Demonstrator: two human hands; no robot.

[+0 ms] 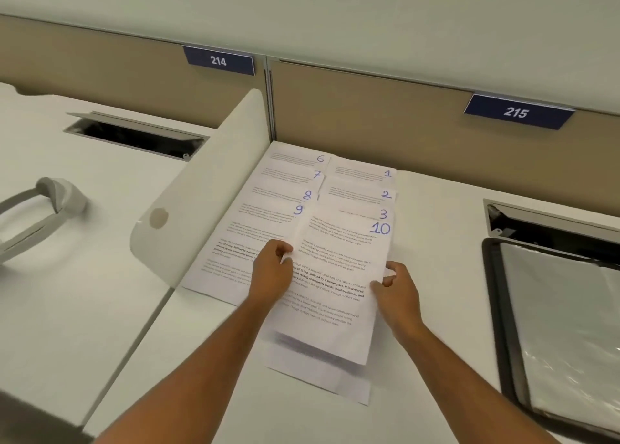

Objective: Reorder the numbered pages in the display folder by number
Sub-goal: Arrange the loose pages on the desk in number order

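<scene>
**While page 10 hangs over the wrong column**

As both hands pinch page 10 by its side edges, left hand and right hand, it hovers above pages 1–3. Sorting seems underway; it likely belongs below 9. The display folder lies open at right.

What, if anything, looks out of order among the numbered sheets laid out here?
The white page marked 10, held by both hands, lies on the right column over pages 1 to 3, not after page 9 on the left.
</scene>
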